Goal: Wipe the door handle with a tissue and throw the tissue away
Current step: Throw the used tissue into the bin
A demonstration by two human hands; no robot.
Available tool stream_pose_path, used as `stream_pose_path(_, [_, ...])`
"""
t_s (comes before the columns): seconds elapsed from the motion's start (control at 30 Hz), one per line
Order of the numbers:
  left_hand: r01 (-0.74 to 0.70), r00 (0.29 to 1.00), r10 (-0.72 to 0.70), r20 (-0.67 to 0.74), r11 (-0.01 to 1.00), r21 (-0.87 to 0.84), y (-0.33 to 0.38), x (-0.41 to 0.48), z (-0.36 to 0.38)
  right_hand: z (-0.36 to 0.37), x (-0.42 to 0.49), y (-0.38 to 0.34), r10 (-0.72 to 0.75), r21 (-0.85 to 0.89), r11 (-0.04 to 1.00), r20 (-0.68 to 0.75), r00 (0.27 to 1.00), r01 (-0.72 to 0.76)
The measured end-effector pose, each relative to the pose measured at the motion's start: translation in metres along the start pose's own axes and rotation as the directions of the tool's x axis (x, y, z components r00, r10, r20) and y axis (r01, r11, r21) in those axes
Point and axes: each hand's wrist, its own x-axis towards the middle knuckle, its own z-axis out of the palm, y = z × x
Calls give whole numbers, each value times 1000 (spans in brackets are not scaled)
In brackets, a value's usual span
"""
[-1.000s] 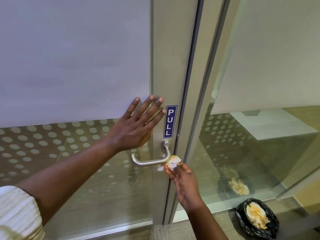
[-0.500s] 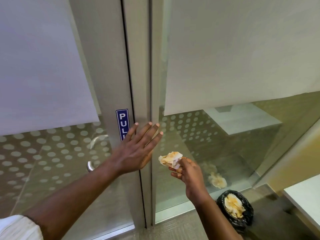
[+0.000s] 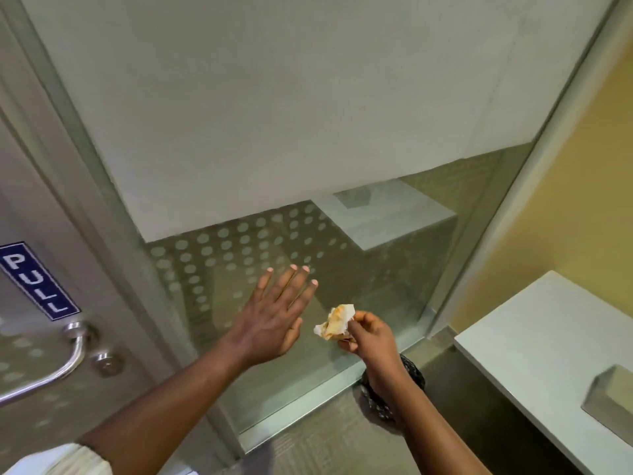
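Note:
My right hand [image 3: 368,337] pinches a crumpled white tissue [image 3: 335,321] with yellow-brown stains, held in the air in front of the glass panel. My left hand [image 3: 275,315] hangs open beside it, fingers spread, palm toward the glass, holding nothing. The silver lever door handle [image 3: 65,361] is at the far left, under a blue PULL sticker [image 3: 36,281], well apart from both hands. A bin lined with a black bag [image 3: 412,373] stands on the floor at the foot of the glass; my right forearm hides most of it.
A glass panel [image 3: 274,241] with frosted film and dots fills the middle. A white counter [image 3: 544,341] with a grey block [image 3: 613,399] juts in at the right, by a yellow wall [image 3: 565,186]. Carpeted floor lies below.
The view has swung right, away from the door. My right hand took the tissue off the handle and carried it rightward over the bin; my left hand left the door and followed.

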Motion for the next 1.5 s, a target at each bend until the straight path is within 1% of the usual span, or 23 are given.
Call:
stream_pose_path(0.17, [-65,993,69,91,997,-49,44,49,24,-64,24,-3,-42,-26,999,-101,994,39])
stream_pose_path(0.3, [-106,985,117,124,990,-89,69,81,49,-98,37,-7,-91,-143,988,-185,978,65])
stream_pose_path(0.47, [-179,975,197,104,970,-163,98,129,92,-139,61,-12,-85,-239,971,-268,960,20])
stream_pose_path(0.53, [-199,965,224,134,964,-176,108,151,110,-154,76,-12,-84,-291,957,-329,940,-16])
stream_pose_path(0.63, [-244,948,273,164,953,-179,121,181,134,-176,100,-11,-125,-385,922,-404,906,-45])
stream_pose_path(0.7, [-270,940,301,162,944,-189,127,198,148,-188,117,-10,-116,-406,910,-445,888,-84])
stream_pose_path(0.8, [-285,921,328,210,935,-210,136,218,170,-202,142,-1,-111,-382,919,-494,862,-101])
stream_pose_path(0.93, [-269,903,341,260,923,-275,148,232,199,-212,168,20,-99,-391,910,-529,843,-139])
stream_pose_path(1.07, [-228,895,328,302,919,-323,167,241,238,-227,192,50,-37,-366,909,-545,838,-198])
stream_pose_path(1.2, [-194,885,321,336,913,-360,191,248,280,-240,216,85,-45,-437,868,-541,840,-236])
stream_pose_path(1.3, [-160,883,309,355,906,-391,212,246,311,-245,230,120,-6,-465,837,-534,845,-288])
stream_pose_path(1.4, [-110,863,302,404,894,-433,236,241,350,-252,249,161,50,-459,824,-523,851,-331])
stream_pose_path(1.43, [-86,860,294,418,889,-450,244,238,364,-256,255,176,52,-457,825,-523,851,-331])
stream_pose_path(1.5, [-57,872,280,401,873,-485,254,230,383,-264,264,199,42,-471,815,-532,845,-337])
